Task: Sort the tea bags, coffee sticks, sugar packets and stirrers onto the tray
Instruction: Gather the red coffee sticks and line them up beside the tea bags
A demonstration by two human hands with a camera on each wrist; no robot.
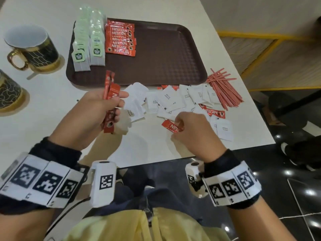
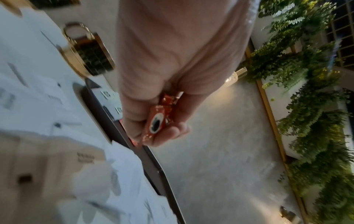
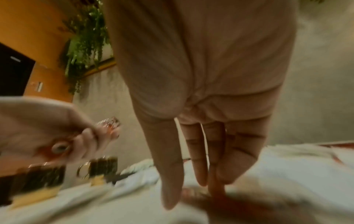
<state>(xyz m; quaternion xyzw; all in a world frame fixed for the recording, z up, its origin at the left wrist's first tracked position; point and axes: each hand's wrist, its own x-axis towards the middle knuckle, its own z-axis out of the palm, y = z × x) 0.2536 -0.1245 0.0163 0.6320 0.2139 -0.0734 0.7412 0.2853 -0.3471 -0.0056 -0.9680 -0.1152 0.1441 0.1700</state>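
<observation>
Blurring right-wrist view hides coffee stick (image 1: 171,126) under right hand (image 1: 194,131).

White table (image 1: 52,101) — glossy black floor (image 1: 286,188), leafy wall greenery (image 2: 306,75).

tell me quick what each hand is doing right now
Left hand: grips a bunch of coffee sticks.
Right hand: pinches one coffee stick off the table.
</observation>
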